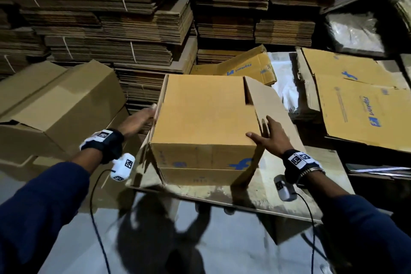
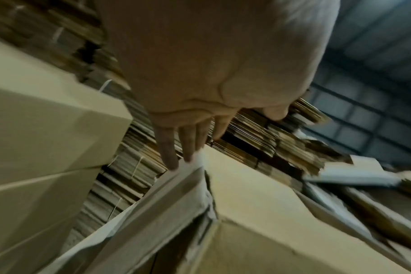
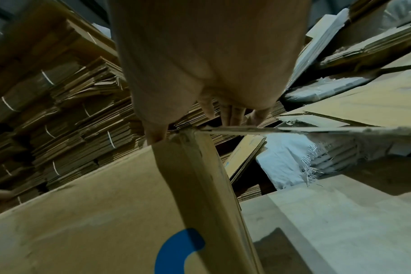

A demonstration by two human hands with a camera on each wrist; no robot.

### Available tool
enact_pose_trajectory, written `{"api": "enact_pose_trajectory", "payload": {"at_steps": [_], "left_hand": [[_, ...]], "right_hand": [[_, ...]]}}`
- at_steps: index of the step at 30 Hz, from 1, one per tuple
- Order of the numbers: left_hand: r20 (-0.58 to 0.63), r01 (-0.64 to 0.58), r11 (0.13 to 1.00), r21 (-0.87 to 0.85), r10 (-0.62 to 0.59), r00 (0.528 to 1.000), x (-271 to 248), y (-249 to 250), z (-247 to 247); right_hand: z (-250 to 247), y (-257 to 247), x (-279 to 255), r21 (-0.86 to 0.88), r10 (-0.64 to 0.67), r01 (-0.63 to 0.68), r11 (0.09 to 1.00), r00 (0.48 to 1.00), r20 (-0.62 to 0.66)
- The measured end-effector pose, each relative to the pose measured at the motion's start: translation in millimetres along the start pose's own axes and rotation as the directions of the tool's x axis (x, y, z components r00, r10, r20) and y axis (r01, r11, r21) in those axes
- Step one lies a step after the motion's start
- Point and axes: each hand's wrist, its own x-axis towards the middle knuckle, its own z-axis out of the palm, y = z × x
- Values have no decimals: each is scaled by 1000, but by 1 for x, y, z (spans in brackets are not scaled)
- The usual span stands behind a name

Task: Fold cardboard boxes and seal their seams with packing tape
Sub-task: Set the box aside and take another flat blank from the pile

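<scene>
- While the tan corrugated cardboard box (image 1: pixel 204 118) sits on the scuffed pale work table (image 1: pixel 289 193), one broad flap lies flat across the top; both side flaps stand unfolded.
- Right hand (image 1: pixel 270 138), fingers spread and straight, rests against the raised right flap (image 1: pixel 266 104); judged best pressed down along its crease.
- Left hand (image 1: pixel 138 121), flat and grasping nothing, touches the left flap (image 2: pixel 176 183).
- No tape seen.

My left hand (image 1: pixel 139 118) fingertips hidden behind box (image 1: pixel 204 113) side flap; wrist views motion-blurred; box front print too smeared to read.
</scene>
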Motion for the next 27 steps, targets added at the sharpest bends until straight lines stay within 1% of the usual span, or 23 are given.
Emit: {"api": "enact_pose_trajectory", "payload": {"at_steps": [2,4,6,7,8,9,10,11,12,13,14,15,16,17,18,19,20,21,22,24,25,26,27], "left_hand": [[-37,-94,967,236,106,994,4,6,17],[8,-166,885,434,180,984,11,11,33],[65,-171,817,551,162,985,26,4,45],[76,-152,809,568,133,988,32,-1,48],[80,-130,811,571,103,991,35,-4,52],[85,-118,812,571,85,993,37,-7,54],[93,-117,807,579,77,993,39,-9,56],[98,-117,808,577,73,992,38,-10,58],[98,-123,815,567,82,992,39,-11,59],[101,-132,823,552,91,991,40,-12,59],[105,-137,835,533,95,990,40,-12,59],[104,-143,846,514,103,989,42,-13,59],[100,-148,854,500,113,989,43,-14,60],[97,-152,860,487,120,988,44,-15,60],[99,-158,864,478,126,987,46,-17,61],[98,-158,873,462,126,987,47,-17,61],[88,-153,879,452,127,988,49,-19,61],[79,-155,882,446,134,988,49,-21,61],[66,-164,885,435,151,986,51,-24,61],[26,-187,911,367,190,981,48,-25,61],[5,-200,926,320,210,978,47,-28,61],[-16,-204,946,253,216,976,46,-32,60],[-31,-196,965,175,205,978,43,-35,60]], "right_hand": [[3,-6,-2,-109,20,-20,994,1000,2],[4,-8,-2,-140,42,-43,989,999,-9],[4,0,-3,-146,108,-122,982,989,-99],[4,6,-3,-119,179,-201,972,969,-173],[2,9,-4,-66,275,-299,952,929,-248],[0,15,-4,29,398,-409,912,866,-302],[-2,25,-2,152,522,-501,852,792,-318],[-3,38,2,307,630,-553,775,721,-289],[-6,52,7,483,709,-558,675,672,-215],[-11,62,9,644,744,-515,566,655,-130],[-15,64,9,754,752,-454,474,654,-78],[-22,57,8,819,765,-386,424,637,-96],[-32,42,5,823,771,-332,461,609,-186],[-40,25,3,766,736,-287,575,590,-331],[-52,6,1,681,658,-224,697,576,-484],[-62,-16,-4,607,560,-140,783,584,-588],[-68,-39,-10,543,455,-58,838,623,-636],[-66,-59,-13,481,342,20,876,677,-652],[-60,-75,-16,440,244,67,896,753,-611],[-33,-91,-13,365,74,91,927,908,-413],[-18,-92,-7,268,-9,92,959,956,-295],[-5,-93,-4,128,-59,81,988,984,-166],[8,-90,0,-26,-76,75,997,996,-53]]}}
